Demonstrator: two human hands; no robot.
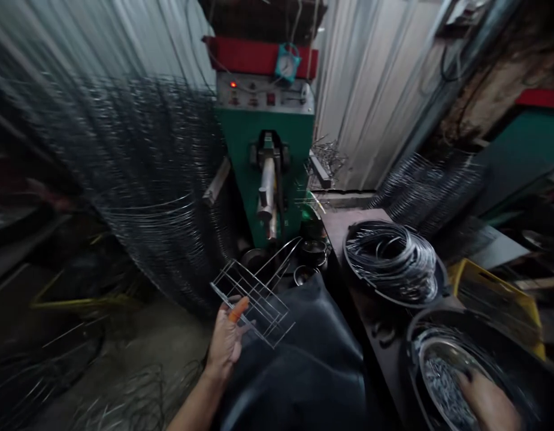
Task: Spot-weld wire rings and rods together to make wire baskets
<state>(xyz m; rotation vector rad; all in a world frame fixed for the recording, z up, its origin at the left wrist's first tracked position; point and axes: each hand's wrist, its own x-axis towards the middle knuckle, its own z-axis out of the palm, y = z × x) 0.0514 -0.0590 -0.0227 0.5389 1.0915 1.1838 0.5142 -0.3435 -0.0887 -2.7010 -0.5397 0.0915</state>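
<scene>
My left hand, with an orange cover on its thumb, grips one long side of a small wire rack. The rack is tilted above a dark apron spread across the lap. Low on the right, my right hand reaches into a round metal bowl of short wire pieces. Its fingers are blurred and partly hidden, so what they hold does not show. That bowl sits inside a larger black basin.
Ahead stands a green machine with a projecting metal arm and a lit red lamp. Stacked wire frames rise on the left. To the right, a basin of wire loops rests on a bench, beside a yellow crate.
</scene>
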